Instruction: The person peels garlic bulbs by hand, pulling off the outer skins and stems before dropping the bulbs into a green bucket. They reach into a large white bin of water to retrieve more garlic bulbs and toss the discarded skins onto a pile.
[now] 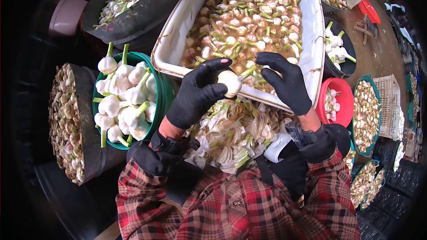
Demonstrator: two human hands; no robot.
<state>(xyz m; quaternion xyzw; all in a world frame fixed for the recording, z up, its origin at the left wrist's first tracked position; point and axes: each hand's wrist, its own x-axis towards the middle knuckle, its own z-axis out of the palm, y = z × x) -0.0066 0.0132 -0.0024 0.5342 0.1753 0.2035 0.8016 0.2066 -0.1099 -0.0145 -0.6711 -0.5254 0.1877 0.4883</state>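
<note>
My left hand [193, 95], in a black glove, grips a pale garlic bulb [229, 83] between thumb and fingers. The bulb's green stem points right, toward my right hand [288, 82]. That hand, also gloved in black, is curved with thumb and fingers apart and holds nothing. Both hands hover over the near edge of a white tub [175, 29], where many garlic bulbs lie in brownish water. Below them, a heap of papery garlic skins [231, 131] covers my lap.
To the left stands a green bucket [161, 102] of clean white bulbs, beside a dark container [91, 120] of unpeeled garlic. A red bowl [344, 100] and a black bucket [344, 69] hold bulbs on the right. Behind the red bowl is a plastic crate [389, 102].
</note>
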